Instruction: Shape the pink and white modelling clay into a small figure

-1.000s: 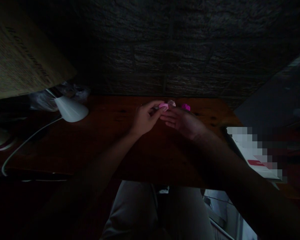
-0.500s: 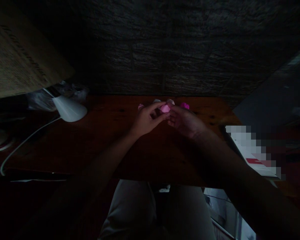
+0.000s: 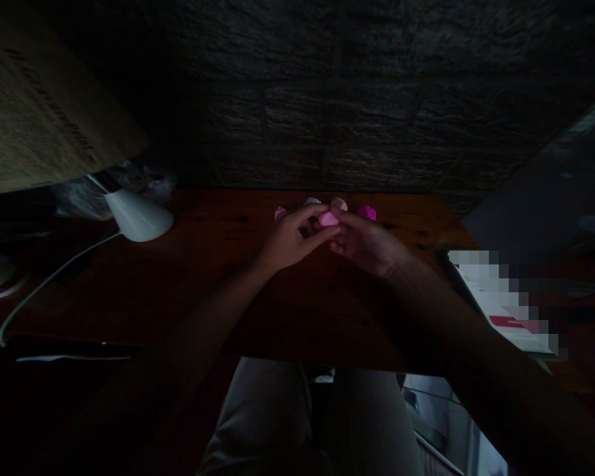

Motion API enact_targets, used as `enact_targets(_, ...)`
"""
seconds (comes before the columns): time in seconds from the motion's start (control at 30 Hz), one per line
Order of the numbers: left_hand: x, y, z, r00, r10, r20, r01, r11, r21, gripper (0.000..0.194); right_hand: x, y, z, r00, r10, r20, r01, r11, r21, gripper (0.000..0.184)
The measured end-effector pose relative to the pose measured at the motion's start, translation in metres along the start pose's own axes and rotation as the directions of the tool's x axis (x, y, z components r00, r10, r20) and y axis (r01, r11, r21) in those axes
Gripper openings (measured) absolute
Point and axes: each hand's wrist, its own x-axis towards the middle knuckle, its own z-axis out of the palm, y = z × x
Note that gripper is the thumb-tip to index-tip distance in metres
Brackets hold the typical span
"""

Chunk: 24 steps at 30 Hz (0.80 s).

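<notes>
The scene is dim. My left hand and my right hand meet above the far middle of a dark wooden table. Both pinch one small light pink piece between their fingertips. What it is made of I cannot make out. Just behind the hands lie other small pieces on the table: a bright magenta one, a pale one, a whitish one and a pink one.
A white lamp head with a white cable lies at the table's left. A cardboard sheet leans at far left. Papers lie at the right edge. A dark textured wall rises behind. My knees show below.
My right hand closed from flat and open onto the light pink piece, which my left hand kept pinched; both hands shifted slightly nearer me.
</notes>
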Motion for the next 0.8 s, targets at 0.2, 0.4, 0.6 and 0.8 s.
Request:
enact_targets(0.2,-0.0001,-0.0001,0.0001,1.0,0.007,0.028,-0.009,0.998,0.061,0.03,0.0003,0.0014,-0.0009,1.0,-0.001,0.024,0.002,1.0,-0.021,0.024)
enact_targets(0.4,-0.0013,-0.002,-0.0009,0.999,0.032,0.032,-0.034,0.996,0.081,0.029,0.0014,0.0026,-0.0015,0.995,-0.01,0.1,0.01,1.0,0.007,0.029)
enact_targets(0.6,0.0001,0.0002,0.0005,0.999,0.037,0.024,-0.039,0.994,0.097,0.025,0.0025,0.0043,-0.0019,0.996,-0.034,0.08,0.035,0.999,-0.004,0.03)
enact_targets(0.8,0.0006,0.0021,0.0003,0.997,0.08,-0.021,-0.078,0.993,0.086,0.029,0.0031,0.0036,-0.0029,0.998,-0.051,0.045,0.053,0.997,-0.048,0.03)
